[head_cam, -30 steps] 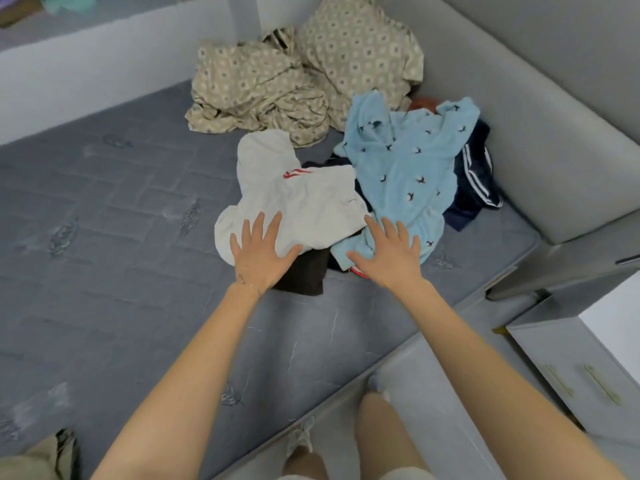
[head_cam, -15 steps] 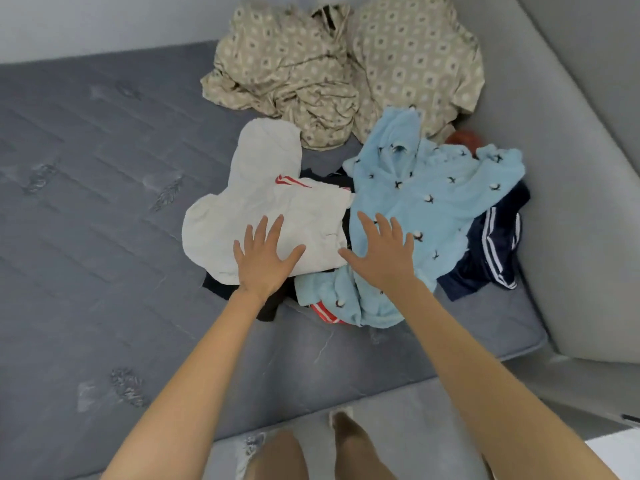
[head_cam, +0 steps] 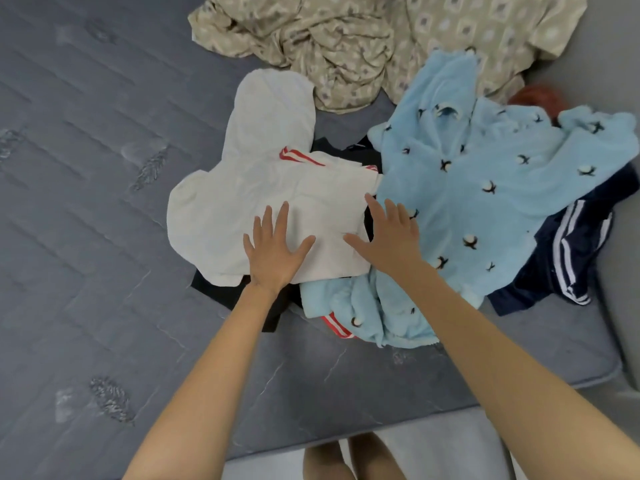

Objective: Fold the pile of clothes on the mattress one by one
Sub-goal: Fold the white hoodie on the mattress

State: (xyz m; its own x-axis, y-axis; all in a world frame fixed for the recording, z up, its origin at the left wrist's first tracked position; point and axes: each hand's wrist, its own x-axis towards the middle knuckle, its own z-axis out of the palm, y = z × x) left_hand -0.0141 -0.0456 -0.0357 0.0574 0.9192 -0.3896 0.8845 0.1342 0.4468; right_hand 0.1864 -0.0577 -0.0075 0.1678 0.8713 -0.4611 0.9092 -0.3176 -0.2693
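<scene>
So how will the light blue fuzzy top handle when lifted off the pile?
Probably floppy: the light blue top lies rumpled, bunched at its near edge. Its fuzzy surface likely clings rather than slips, so it may drag the navy striped garment partly under it. Likely light for its bulk.

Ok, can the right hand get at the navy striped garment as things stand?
Probably yes: the navy striped garment sticks out uncovered from under the light blue top, just beyond the open right hand.

Bare forearms (head_cam: 214, 368) lead to the left hand (head_cam: 273, 254) and right hand (head_cam: 388, 240), with bare legs (head_cam: 375, 457) below.
</scene>
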